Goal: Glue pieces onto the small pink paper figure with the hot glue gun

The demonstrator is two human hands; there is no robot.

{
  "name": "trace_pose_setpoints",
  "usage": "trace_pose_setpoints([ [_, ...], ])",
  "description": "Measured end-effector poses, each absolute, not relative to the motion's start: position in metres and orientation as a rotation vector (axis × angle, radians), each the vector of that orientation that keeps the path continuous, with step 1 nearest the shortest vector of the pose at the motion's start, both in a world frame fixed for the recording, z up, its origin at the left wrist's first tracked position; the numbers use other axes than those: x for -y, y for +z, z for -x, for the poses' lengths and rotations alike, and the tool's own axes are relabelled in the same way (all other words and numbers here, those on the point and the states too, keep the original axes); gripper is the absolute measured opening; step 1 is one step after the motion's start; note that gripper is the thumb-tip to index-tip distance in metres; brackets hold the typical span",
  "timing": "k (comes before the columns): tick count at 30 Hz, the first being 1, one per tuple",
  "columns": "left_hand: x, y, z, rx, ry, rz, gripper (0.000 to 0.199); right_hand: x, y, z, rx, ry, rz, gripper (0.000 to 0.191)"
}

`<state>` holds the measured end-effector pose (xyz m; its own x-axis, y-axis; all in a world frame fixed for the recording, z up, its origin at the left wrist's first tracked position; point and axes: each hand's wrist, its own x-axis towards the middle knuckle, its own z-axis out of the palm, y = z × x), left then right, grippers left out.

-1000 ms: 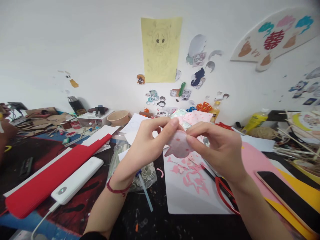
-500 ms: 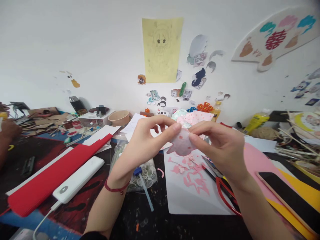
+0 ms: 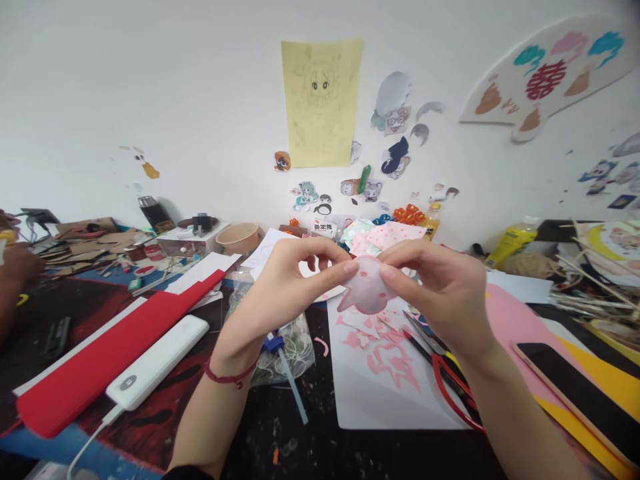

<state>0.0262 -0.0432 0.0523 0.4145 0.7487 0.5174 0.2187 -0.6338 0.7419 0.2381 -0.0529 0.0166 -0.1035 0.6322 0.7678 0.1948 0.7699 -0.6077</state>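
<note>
Between my two hands hangs a small pale pink cut-out piece (image 3: 369,288) with reddish spots and a pointed, curved edge. My left hand (image 3: 305,273) pinches its upper left side between thumb and fingers. Its upper right side is pinched by my right hand (image 3: 430,277). Below lies a white sheet (image 3: 370,407) bearing pink paper scraps (image 3: 395,365). Red-handled scissors (image 3: 445,383) rest on the sheet's right side, under my right wrist. A glue gun's blue part with a pale stick (image 3: 293,383) shows beside my left wrist.
At left lie a red folded strip (image 3: 110,350) and a white power bank (image 3: 157,360) with a cable. A phone (image 3: 575,400) rests on coloured paper at right. Patterned fabric (image 3: 390,235) is behind my hands. Another person's hand (image 3: 17,273) shows at the far left.
The pink piece is turned a little and shows more of its surface between my fingertips. My hands have barely shifted, and the view has moved slightly.
</note>
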Motion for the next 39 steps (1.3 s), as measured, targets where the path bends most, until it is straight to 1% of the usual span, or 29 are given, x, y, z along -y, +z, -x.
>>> trace_pose_setpoints([
  [3, 0.042, 0.052, -0.025, -0.798, 1.153, -2.091, 0.029, 0.053, 0.016, -0.239, 1.661, 0.427, 0.667, 0.013],
  [8, 0.042, 0.051, -0.023, -0.84, 1.083, -2.187, 0.021, 0.05, 0.018, -0.239, 1.678, 0.474, 0.688, 0.012],
  [11, 0.042, 0.048, -0.027, -0.843, 1.17, -2.143, 0.024, 0.046, 0.018, -0.241, 1.653, 0.546, 0.673, 0.007],
  [12, 0.041, 0.047, -0.029, -0.839, 1.219, -2.102, 0.024, 0.045, 0.018, -0.241, 1.646, 0.586, 0.654, 0.008],
  [14, 0.04, 0.043, -0.033, -0.829, 1.337, -2.007, 0.021, 0.043, 0.017, -0.241, 1.64, 0.675, 0.643, 0.018],
  [15, 0.039, 0.042, -0.034, -0.823, 1.387, -1.97, 0.021, 0.043, 0.016, -0.24, 1.635, 0.713, 0.654, 0.02],
  [17, 0.037, 0.041, -0.036, -0.824, 1.406, -1.962, 0.021, 0.043, 0.015, -0.238, 1.605, 0.746, 0.702, 0.015],
  [18, 0.036, 0.042, -0.036, -0.833, 1.365, -1.991, 0.019, 0.044, 0.014, -0.237, 1.589, 0.744, 0.729, 0.012],
  [22, 0.036, 0.046, -0.035, -0.87, 1.187, -2.074, 0.016, 0.044, 0.014, -0.236, 1.632, 0.703, 0.759, 0.016],
  [29, 0.039, 0.042, -0.04, -0.771, 1.261, -1.872, 0.022, 0.045, 0.016, -0.235, 1.811, 0.624, 0.807, 0.015],
  [35, 0.038, 0.044, -0.037, -0.782, 1.24, -1.959, 0.028, 0.046, 0.015, -0.237, 1.832, 0.561, 0.798, 0.018],
  [37, 0.039, 0.046, -0.035, -0.782, 1.235, -2.004, 0.03, 0.047, 0.015, -0.239, 1.841, 0.555, 0.785, 0.015],
  [39, 0.039, 0.047, -0.034, -0.778, 1.23, -2.026, 0.027, 0.047, 0.015, -0.24, 1.842, 0.551, 0.778, 0.012],
])
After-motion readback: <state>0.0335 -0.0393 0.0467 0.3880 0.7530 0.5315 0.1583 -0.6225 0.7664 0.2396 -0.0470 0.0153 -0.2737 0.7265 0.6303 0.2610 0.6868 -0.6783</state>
